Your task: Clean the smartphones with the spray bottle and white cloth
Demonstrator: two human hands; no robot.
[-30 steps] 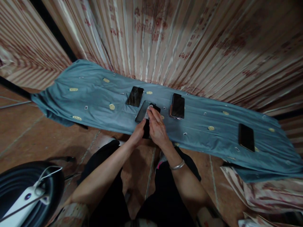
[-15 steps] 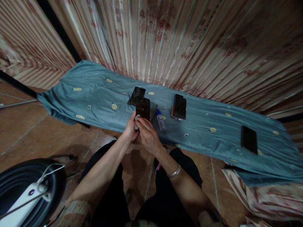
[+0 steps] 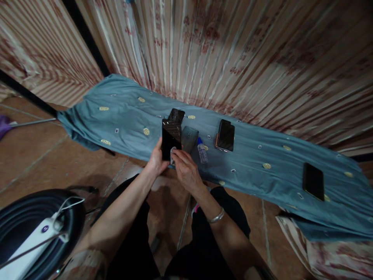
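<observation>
My left hand (image 3: 158, 160) is closed round the lower left side of a dark smartphone (image 3: 171, 136), which it holds up with the screen facing me. Pinched in the fingers of my right hand (image 3: 186, 169) is a small whitish cloth (image 3: 173, 155), pressed against the lower right of that screen. Behind the held phone, another phone (image 3: 176, 115) lies partly covered from view. A clear phone case (image 3: 190, 139) rests to the right, and beside it lies a small clear bottle (image 3: 202, 151) with a blue cap.
Two stacked phones (image 3: 225, 135) lie right of the bottle, and a single phone (image 3: 313, 181) lies farther right on the blue cloth-covered bench (image 3: 250, 171). A pleated curtain (image 3: 204, 50) hangs behind. On the floor at lower left are a coiled black hose (image 3: 58, 198) and a white power strip (image 3: 32, 243).
My right hand has moved the whitish cloth from the phone's lower left edge across to its lower right. The phone has turned slightly, and the whole view has shifted a little.
</observation>
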